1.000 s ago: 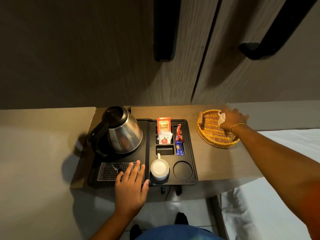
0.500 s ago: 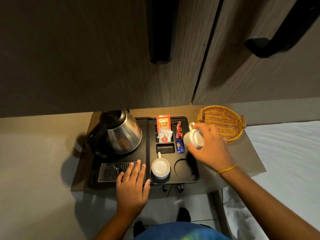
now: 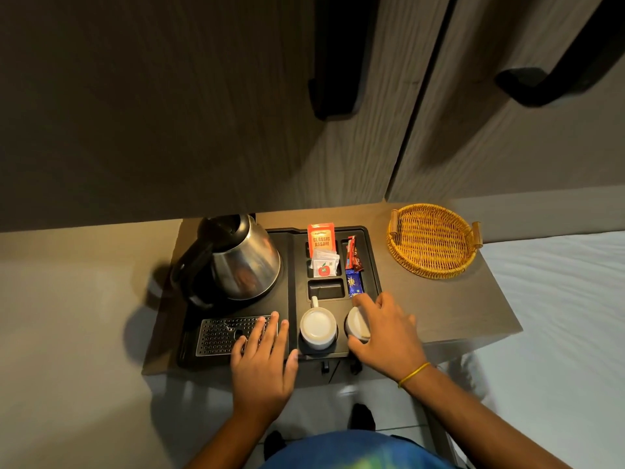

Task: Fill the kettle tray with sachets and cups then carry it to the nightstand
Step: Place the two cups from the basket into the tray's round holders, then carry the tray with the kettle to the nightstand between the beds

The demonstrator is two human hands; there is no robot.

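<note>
Head view, going left to right: the steel kettle (image 3: 243,262) sits at about 10 o'clock on the black kettle tray (image 3: 291,265), with the perforated drip grate (image 3: 220,335) in front of it. The left hand (image 3: 262,360) lies flat and open, fingers spread over the grate's right end, gripping nothing. Next comes the first white cup (image 3: 318,328), seated upside down in its round well. Behind it, around 12 o'clock, the tea sachets (image 3: 323,248) and the stick sachets (image 3: 353,269) stand in their slots. The right hand (image 3: 385,330) is wrapped around the second white cup (image 3: 358,324), right at the other round well; can't tell if it's fully seated.

What could go wrong, I'd guess: let go while the cup's tilted on the well's lip and it rocks out or knocks its neighbour, since the two are just beside each other. Lifting later, the tall kettle makes the left side heavy, so an uneven grip could tip things.

Room-wise, the tray's front edge sits near the tabletop edge. Bare tabletop on the right up to the wicker basket (image 3: 433,240) at 2 o'clock.
</note>
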